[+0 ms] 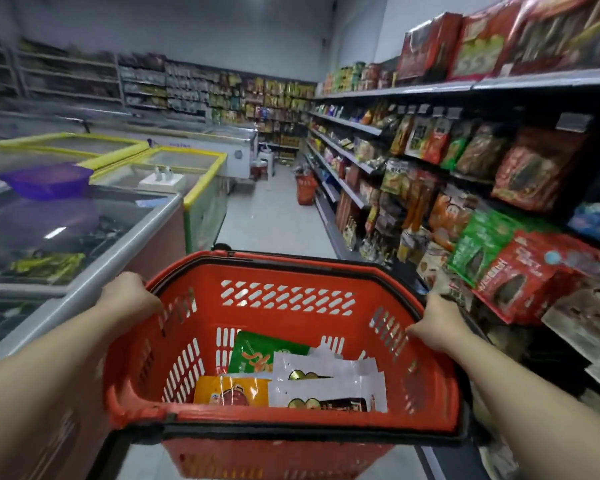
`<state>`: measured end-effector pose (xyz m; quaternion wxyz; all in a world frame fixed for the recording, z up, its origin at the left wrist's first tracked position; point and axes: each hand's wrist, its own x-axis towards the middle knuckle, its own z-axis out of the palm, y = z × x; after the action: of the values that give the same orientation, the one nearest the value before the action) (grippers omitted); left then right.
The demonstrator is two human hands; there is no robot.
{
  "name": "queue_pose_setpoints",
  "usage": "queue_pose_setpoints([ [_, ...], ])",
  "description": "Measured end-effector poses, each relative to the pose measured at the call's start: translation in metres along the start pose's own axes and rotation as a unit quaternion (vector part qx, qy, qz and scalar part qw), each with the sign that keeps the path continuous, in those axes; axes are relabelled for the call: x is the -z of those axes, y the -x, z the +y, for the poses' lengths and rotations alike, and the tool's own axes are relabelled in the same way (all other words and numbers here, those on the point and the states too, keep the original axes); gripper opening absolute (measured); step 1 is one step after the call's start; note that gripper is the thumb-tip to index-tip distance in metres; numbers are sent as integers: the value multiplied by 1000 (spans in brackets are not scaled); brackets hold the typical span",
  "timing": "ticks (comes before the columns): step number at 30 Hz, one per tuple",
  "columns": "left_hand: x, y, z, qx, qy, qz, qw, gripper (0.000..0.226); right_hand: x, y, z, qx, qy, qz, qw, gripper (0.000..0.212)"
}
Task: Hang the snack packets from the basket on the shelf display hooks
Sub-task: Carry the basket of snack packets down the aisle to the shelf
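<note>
On the left, glass freezers (84,216) are sitting beside the aisle; the left hand (129,299) is gripping the left rim of the red basket (288,419), fingers curled over it; inside, the snack packets (291,375) are lying flat on the bottom; the right hand (437,323) is gripping the right rim the same way; the shelf (482,86) with hanging bags is on the right; I think keeping the basket level and setting it down near the hooks is the best way.
</note>
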<state>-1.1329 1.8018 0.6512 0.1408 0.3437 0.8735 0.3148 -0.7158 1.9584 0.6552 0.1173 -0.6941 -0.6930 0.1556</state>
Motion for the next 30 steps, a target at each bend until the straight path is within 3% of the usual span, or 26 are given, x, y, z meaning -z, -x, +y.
queue_pose_setpoints([
  [4, -25, -117, 43, 8, 29, -6, 1000, 14, 4, -117, -50, 2, -15, 5, 1000, 88],
  [8, -61, -250, 71, -15, 29, -8, 999, 11, -9, -233, -101, -1, 1, 24, 1000, 60],
  [20, -169, -631, 217, -83, 7, -69, 994, 10, -66, -546, -224, -104, 8, 67, 992, 73],
  [30, -296, -881, 331, -87, -14, -87, 992, 13, -120, -813, -264, -150, 20, 68, 986, 73],
])
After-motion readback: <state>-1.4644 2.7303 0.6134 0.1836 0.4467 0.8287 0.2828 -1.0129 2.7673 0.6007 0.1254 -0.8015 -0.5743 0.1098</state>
